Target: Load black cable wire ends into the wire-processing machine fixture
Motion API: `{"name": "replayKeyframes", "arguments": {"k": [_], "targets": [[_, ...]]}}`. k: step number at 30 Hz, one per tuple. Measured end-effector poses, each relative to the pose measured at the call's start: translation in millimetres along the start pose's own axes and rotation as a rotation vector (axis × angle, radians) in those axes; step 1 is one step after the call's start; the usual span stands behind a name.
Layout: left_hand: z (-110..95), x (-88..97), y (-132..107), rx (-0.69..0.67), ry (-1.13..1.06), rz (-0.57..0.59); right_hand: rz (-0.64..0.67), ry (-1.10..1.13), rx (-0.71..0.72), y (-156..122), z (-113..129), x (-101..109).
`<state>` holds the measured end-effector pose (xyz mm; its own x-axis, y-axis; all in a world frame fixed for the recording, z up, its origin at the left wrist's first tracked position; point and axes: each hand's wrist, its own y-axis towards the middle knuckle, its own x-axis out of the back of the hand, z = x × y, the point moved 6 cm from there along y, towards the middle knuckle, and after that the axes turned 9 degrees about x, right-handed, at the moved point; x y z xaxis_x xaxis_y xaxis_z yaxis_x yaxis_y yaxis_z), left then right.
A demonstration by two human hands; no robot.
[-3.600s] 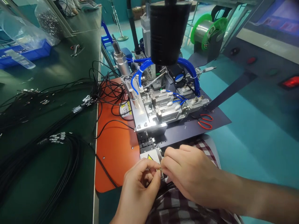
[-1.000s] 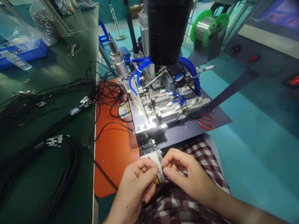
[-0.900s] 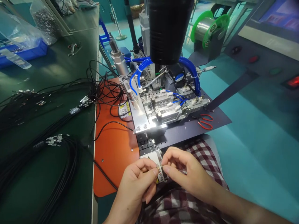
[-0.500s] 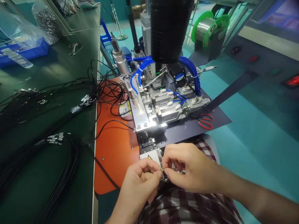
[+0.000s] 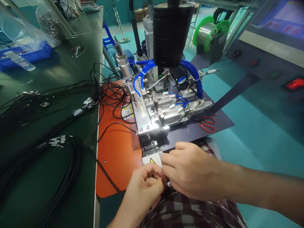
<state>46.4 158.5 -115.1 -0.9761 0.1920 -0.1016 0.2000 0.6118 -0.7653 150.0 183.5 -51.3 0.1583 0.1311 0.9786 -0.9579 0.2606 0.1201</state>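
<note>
My left hand (image 5: 147, 186) is closed in a pinch at the front of the machine. A black cable (image 5: 109, 178) runs over the orange plate's edge and passes behind this hand; its end seems to be in the pinch, though the fingers hide it. Right against those fingertips, my right hand (image 5: 187, 171) is closed with its back turned up. Whatever its fingers grip is covered. Just beyond both hands lies a white plate with a yellow warning triangle (image 5: 152, 160), part of the bench machine (image 5: 163, 107) with blue air hoses.
Bundles of black cables with metal ends (image 5: 58, 141) lie on the green table (image 5: 80, 196) at left. An orange plate (image 5: 116, 148) adjoins it. Red-handled scissors (image 5: 208, 124) rest on the dark base plate. Above hangs a black nozzle (image 5: 169, 38); a green wire spool (image 5: 209, 34) stands behind.
My right hand has rolled over, so its back faces up and its fingers cover the small brassy tip seen earlier between the hands. The left hand keeps its pinch nearly in place.
</note>
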Motion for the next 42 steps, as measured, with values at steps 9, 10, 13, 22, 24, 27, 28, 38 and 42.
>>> {"name": "replayKeyframes", "arguments": {"k": [9,10,13,22,24,27,28,38,42], "targets": [[2,4.0,1,0.026,-0.157,0.038,-0.243,0.129,-0.249,-13,-4,-6],[2,3.9,0,0.029,-0.173,0.036,-0.270,0.118,-0.242,-13,-1,-6],[2,4.2,-3,0.021,-0.215,0.022,-0.344,0.095,-0.221,-16,6,-9],[2,9.9,-7,-0.090,-0.205,-0.080,-0.612,0.949,-0.746,-28,-13,-30],[0,10.6,-10,-0.123,-0.183,-0.136,-0.611,1.171,-0.840,-23,-11,-39],[-2,10.2,-13,-0.182,-0.168,-0.206,-0.611,1.437,-0.925,-17,-4,-54],[-2,9.9,-13,-0.194,-0.169,-0.220,-0.622,1.490,-0.939,-16,-3,-58],[-1,6.1,-10,-0.177,-0.200,-0.190,-0.689,1.584,-0.999,-18,-2,-63],[5,8.7,-4,-0.100,-0.203,-0.109,-0.716,1.562,-0.954,-17,-3,-62]]}}
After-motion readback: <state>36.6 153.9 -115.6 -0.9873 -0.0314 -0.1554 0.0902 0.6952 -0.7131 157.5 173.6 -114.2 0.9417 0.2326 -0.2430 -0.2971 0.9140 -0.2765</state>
